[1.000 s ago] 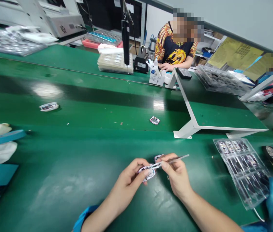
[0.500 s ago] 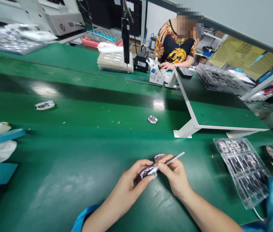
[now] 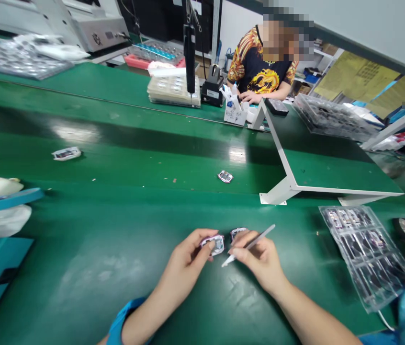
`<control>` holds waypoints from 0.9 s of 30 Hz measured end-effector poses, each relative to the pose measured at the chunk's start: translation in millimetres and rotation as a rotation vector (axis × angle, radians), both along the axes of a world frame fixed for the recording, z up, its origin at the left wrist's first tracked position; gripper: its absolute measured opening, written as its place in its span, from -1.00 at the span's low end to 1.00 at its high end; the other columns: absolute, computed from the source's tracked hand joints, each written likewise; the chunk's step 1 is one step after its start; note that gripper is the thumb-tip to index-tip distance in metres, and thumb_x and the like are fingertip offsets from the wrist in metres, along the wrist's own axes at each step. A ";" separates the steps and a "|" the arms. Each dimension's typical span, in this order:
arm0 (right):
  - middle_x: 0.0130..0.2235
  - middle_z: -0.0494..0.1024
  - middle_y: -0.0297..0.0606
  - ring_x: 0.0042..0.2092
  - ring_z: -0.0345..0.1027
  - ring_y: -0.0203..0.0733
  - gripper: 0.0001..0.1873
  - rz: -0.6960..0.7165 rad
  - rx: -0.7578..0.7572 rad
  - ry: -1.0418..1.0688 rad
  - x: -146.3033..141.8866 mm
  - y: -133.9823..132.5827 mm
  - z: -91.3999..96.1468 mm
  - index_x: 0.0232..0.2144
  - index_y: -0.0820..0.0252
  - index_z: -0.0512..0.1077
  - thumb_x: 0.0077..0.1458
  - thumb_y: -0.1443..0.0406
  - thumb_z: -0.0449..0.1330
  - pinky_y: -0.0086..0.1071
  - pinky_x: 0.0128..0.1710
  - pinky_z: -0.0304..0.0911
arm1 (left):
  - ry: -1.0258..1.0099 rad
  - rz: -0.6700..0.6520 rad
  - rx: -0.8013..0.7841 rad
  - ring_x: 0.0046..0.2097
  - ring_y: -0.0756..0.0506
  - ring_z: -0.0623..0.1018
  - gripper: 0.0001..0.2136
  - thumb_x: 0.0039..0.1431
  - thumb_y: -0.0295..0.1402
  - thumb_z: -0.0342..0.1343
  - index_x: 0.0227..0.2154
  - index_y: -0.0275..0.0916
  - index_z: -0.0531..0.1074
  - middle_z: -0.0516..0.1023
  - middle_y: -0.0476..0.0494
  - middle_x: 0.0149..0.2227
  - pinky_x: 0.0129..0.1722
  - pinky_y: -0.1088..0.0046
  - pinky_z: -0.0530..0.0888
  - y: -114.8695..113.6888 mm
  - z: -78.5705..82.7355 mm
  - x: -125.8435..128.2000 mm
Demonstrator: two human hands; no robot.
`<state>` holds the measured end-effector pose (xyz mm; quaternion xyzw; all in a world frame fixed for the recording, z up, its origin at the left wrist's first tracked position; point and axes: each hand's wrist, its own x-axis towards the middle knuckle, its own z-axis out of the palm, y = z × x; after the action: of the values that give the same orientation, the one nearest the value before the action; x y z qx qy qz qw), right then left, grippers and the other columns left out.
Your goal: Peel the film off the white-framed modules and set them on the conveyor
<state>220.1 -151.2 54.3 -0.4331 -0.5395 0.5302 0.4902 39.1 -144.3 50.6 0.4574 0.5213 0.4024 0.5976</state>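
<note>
A small white-framed part (image 3: pixel 217 245) is pinched between the thumb and fingers of the left hand (image 3: pixel 184 261), held above the green desk (image 3: pixel 80 292) at its near side. The right hand (image 3: pixel 260 263) is half closed on a white pointed tool (image 3: pixel 265 232). The tool's tip points down and left, now clear of the part it lay across in the earlier frame, and the hands stand slightly further apart. A second part (image 3: pixel 238 234) sits just beyond the right hand's fingers; whether it is held cannot be told. To the right lies a clear plastic sheet of parts (image 3: pixel 362 254); farther off, a loose part (image 3: pixel 225 177).
</note>
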 end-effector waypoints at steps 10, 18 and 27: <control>-0.30 0.61 -0.26 -0.21 0.50 -0.12 -0.93 -0.159 0.208 -0.042 1.8 -1.3 3.4 -0.34 0.05 0.55 0.06 0.32 0.35 -0.24 -0.15 0.38 | -0.372 0.124 -0.323 -0.43 -0.03 0.46 -0.69 -0.04 -0.22 0.28 -0.25 -0.30 0.51 0.55 -0.10 -0.36 -0.47 0.48 0.30 3.0 16.4 3.1; -0.38 0.63 -0.27 -0.27 0.48 -0.10 -0.92 -0.187 0.127 0.028 -5.0 -1.3 -4.0 -0.39 0.06 0.58 0.01 0.24 0.39 -0.20 -0.12 0.35 | -0.288 -0.021 -0.311 -0.45 -0.03 0.46 -0.69 0.04 -0.11 0.22 -0.31 -0.29 0.51 0.48 -0.03 -0.43 -0.51 0.49 0.28 -9.6 18.3 15.6; -0.39 0.64 -0.30 -0.32 0.49 -0.11 -0.96 -0.103 0.152 0.061 -6.4 -2.1 -2.2 -0.39 0.04 0.57 0.05 0.25 0.36 -0.18 -0.17 0.34 | -0.221 -0.072 -0.273 -0.54 0.02 0.34 -0.66 0.09 -0.06 0.17 -0.34 -0.28 0.47 0.44 0.02 -0.59 -0.55 0.52 0.21 -11.0 13.5 15.6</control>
<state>213.7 -153.4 52.1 -0.4055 -0.5400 0.4747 0.5645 54.7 -155.3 64.0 0.3433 0.4854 0.3539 0.7220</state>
